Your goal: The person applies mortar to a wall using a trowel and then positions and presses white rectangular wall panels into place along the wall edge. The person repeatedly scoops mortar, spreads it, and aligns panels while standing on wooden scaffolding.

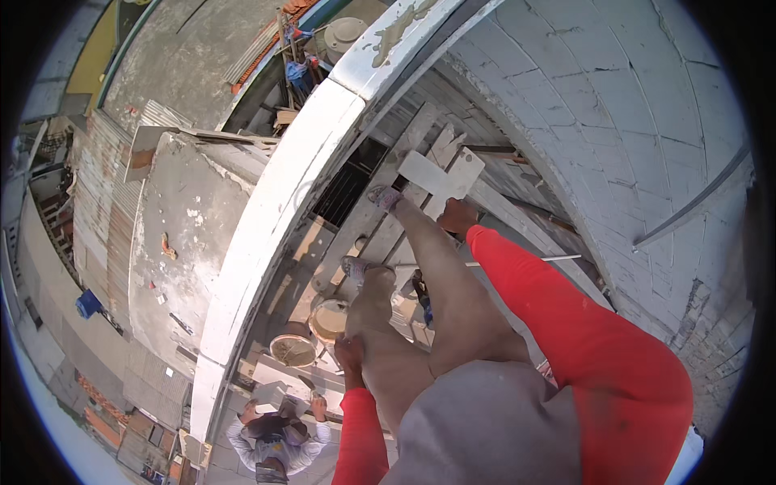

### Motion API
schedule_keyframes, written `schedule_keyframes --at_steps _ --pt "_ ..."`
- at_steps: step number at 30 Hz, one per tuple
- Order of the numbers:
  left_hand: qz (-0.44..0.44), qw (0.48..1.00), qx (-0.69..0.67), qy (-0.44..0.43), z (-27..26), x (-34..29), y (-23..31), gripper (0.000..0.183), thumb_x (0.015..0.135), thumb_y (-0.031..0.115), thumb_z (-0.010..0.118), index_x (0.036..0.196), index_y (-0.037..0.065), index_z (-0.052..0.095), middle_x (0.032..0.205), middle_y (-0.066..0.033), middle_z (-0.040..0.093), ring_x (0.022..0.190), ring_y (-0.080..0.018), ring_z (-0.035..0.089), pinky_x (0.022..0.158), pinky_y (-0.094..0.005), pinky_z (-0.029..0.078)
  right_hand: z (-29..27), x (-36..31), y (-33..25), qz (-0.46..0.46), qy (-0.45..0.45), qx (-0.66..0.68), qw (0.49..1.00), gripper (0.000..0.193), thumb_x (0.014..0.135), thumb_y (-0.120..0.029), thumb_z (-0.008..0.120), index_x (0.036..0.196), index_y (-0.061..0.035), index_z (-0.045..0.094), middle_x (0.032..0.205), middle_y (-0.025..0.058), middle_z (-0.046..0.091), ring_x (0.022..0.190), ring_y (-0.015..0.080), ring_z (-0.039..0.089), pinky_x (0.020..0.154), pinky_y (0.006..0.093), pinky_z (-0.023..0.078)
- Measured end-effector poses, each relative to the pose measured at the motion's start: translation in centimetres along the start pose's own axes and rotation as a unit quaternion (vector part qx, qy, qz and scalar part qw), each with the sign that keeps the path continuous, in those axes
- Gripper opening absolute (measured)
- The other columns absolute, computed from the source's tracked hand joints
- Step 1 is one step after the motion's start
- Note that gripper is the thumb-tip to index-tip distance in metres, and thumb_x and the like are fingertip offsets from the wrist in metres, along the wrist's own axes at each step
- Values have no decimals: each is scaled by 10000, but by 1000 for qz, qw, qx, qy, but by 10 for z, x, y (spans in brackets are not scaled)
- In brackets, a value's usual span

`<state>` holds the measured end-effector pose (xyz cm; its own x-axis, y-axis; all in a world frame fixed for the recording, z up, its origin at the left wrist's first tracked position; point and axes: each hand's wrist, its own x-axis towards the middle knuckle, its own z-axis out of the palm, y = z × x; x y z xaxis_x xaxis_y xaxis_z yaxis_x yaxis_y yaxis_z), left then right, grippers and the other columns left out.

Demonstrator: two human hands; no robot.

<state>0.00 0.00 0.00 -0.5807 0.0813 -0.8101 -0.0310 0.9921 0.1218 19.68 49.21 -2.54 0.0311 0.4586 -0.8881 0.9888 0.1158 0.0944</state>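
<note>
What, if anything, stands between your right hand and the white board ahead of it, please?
Nothing visible: the right hand sits against the lower end of the white board, with no gap between them; its grip is unclear.

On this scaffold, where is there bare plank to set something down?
Bare white planks lie between the right hand and the brick wall. It is crowded below the left hand, around the two round buckets.

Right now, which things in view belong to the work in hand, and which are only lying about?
In hand:
- white board, gripped by the right hand
- left hand, near the knee, holding nothing visible
- plank scaffold underfoot

Lying about:
- two round buckets below
- blue drum far below
- debris on the roof beyond
</note>
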Motion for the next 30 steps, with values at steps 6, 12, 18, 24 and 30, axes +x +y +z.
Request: schedule_keyframes --at_steps 6,12,18,24,30 --pt "183 981 21 -54 -58 59 120 202 939 151 665 1028 -22 717 946 -103 727 868 -216 688 812 -370 542 82 120 38 49 13 127 991 886 724 -416 817 1450 -8 515 1334 229 643 1201 408 684 968 500 585" --pt "5 970 -143 -199 11 94 194 351 1064 202 624 1341 -12 612 1227 -122 719 1136 -196 696 1014 -341 518 141 290 8 2 176 27 984 1321 685 -455 897 1699 -112 122 1619 222 386 1487 489 391 1080 745 435" --pt "-15 967 -102 -235 74 116 193 370 1096 207 596 1397 -9 588 1271 -122 716 1177 -207 691 1036 -349 514 172 375 2 -70 207 56 974 1295 670 -335 885 1698 -117 128 1653 229 343 1532 497 318 1186 746 305" --pt "163 957 13 -239 64 80 293 521 1050 213 682 1470 -52 525 1384 -193 661 1281 -281 646 1094 -392 501 124 254 33 -149 218 243 933 1278 631 -298 891 1670 -72 182 1591 263 362 1494 498 362 1178 627 402" --pt "339 930 28 -137 9 -21 423 890 927 406 815 1552 -86 415 1498 -300 549 1413 -370 542 1164 -439 450 20 2 44 -262 204 356 873 1292 601 -224 914 1644 0 185 1561 272 379 1428 503 439 1163 509 460"
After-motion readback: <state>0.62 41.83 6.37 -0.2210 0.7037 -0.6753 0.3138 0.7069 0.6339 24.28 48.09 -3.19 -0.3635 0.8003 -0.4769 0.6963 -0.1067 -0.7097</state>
